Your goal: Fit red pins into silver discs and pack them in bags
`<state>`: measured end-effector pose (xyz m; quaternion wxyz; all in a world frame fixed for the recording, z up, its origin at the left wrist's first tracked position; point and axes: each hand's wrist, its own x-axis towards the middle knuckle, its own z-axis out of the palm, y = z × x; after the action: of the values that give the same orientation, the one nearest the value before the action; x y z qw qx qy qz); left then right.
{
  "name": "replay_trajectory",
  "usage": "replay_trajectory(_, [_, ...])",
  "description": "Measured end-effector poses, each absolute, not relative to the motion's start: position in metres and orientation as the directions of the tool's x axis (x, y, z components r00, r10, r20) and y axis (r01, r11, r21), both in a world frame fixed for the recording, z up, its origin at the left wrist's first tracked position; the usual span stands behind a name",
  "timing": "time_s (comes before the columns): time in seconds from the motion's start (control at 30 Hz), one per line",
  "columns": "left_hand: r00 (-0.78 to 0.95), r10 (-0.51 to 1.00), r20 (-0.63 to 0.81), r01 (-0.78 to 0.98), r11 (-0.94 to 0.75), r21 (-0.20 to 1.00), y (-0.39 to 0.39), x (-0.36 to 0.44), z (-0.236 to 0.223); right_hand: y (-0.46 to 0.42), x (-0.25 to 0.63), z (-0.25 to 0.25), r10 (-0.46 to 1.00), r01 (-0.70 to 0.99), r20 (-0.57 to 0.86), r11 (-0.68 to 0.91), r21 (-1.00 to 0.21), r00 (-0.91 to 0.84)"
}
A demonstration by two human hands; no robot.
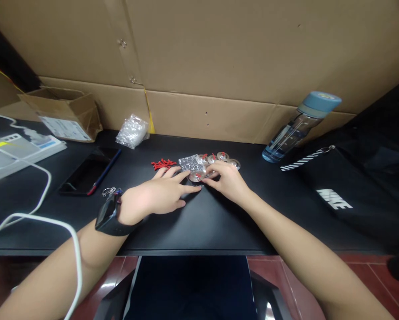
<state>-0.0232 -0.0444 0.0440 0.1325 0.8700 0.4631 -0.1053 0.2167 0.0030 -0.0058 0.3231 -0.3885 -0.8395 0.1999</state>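
In the head view, you have a metal disc [197,176] on the black table [206,222], between your two hands and in front of a clear plastic packet [190,162]. The disc is round, so it gives you no long axis to read; its domed face points up, with a bit of red cord [198,176] at its centre.

Your left hand [159,193] is palm down with fingers spread: one fingertip is at the disc's left rim, and another reaches along its near side. Your right hand [228,180] has thumb and forefinger drawn close together at the right rim; you cannot tell from here whether they pinch it.

More metal discs [223,156] with red cord sit grouped just beyond your right hand. A small pile of red cords [163,164] lies left of the packet, beyond your left fingers. Your blue-capped bottle [291,129] leans, its cap end up and to the right.
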Motion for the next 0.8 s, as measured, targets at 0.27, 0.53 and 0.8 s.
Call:
replay_trajectory(0.27, [0.549,0.802,-0.237,0.834,-0.545,0.085,-0.051,-0.024,0.039,-0.003,0.199,-0.002,0.748,0.738,0.454,0.628,-0.247,-0.484])
replay_trajectory(0.53, [0.568,0.792,-0.222,0.821,-0.563,0.091,-0.054,-0.020,0.042,0.000,0.190,-0.010,0.676,0.787,0.496,0.616,0.024,-0.544])
replay_trajectory(0.8, [0.663,0.726,-0.182,0.748,-0.652,0.127,-0.055,-0.026,0.040,-0.003,0.186,-0.012,0.672,0.791,0.487,0.609,0.066,-0.558])
